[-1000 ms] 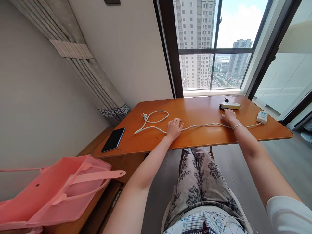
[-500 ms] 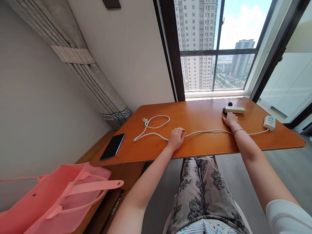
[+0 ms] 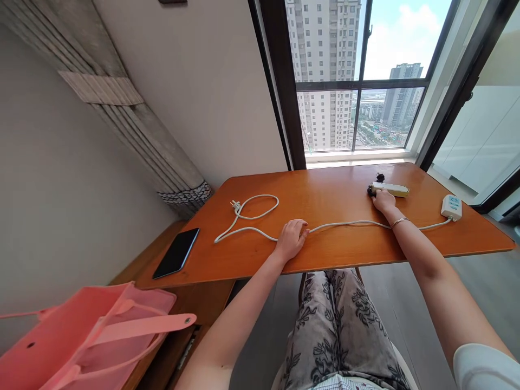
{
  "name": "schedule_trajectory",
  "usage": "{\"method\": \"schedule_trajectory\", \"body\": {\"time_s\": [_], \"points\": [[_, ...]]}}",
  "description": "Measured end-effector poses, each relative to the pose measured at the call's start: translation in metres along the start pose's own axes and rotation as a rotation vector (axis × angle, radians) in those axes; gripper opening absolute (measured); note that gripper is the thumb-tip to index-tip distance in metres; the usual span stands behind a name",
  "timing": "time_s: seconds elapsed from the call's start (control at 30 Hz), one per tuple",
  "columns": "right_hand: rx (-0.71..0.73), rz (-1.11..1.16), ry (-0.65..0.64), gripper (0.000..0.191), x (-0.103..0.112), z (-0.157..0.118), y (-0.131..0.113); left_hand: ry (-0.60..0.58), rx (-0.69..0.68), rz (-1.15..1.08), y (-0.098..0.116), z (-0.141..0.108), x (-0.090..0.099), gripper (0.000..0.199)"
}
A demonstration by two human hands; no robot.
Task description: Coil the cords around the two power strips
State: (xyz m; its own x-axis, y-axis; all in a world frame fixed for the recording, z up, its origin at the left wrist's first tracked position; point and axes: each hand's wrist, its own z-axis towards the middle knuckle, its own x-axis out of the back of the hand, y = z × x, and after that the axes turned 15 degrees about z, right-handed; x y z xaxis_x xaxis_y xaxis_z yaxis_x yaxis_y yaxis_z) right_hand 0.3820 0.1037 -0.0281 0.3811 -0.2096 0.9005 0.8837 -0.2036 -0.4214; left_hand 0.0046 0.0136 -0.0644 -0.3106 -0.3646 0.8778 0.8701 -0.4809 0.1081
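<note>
Though I can't tell whether the left hand (image 3: 291,239) grips the white cord (image 3: 349,223), the right hand (image 3: 383,201) seems to grasp the yellow-edged bar (image 3: 393,189), just edged frontward near the far-right corner of the table (image 3: 325,195), so shifting it appears begun.

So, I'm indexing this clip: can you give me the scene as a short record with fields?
Surface: brown table by a window
Left grip: left hand resting on the table over the white cord; whether it holds the cord is unclear
Right grip: right hand at the black part by one end of a yellow-and-white bar
Cord ends: pronged plug at left, white socket block at right
Beyond the bar: small black plug
Far left: dark-screened device lying flat; pink bag off the table, nearer the camera
</note>
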Motion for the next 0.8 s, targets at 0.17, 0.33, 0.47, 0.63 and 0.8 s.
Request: {"method": "schedule_trajectory", "body": {"time_s": [0.17, 0.33, 0.47, 0.63, 0.8], "points": [[0.101, 0.053, -0.042, 0.035, 0.000, -0.018, -0.021, -0.011, -0.002, -0.008, 0.000, 0.001, 0.000, 0.026], [0.304, 0.172, -0.158, 0.028, -0.019, -0.048, -0.060, 0.025, 0.016, -0.047, -0.002, 0.003, -0.002, 0.024], [0.515, 0.338, -0.253, 0.031, -0.034, -0.080, -0.087, 0.049, 0.066, -0.081, 0.004, 0.012, -0.004, 0.022], [0.678, 0.450, -0.128, 0.037, -0.025, -0.098, -0.091, -0.022, 0.070, -0.101, 0.023, 0.030, -0.012, 0.030], [0.588, 0.144, -0.121, 0.065, -0.013, -0.088, -0.075, -0.079, 0.097, -0.118, 0.027, 0.054, -0.024, 0.032]]}}
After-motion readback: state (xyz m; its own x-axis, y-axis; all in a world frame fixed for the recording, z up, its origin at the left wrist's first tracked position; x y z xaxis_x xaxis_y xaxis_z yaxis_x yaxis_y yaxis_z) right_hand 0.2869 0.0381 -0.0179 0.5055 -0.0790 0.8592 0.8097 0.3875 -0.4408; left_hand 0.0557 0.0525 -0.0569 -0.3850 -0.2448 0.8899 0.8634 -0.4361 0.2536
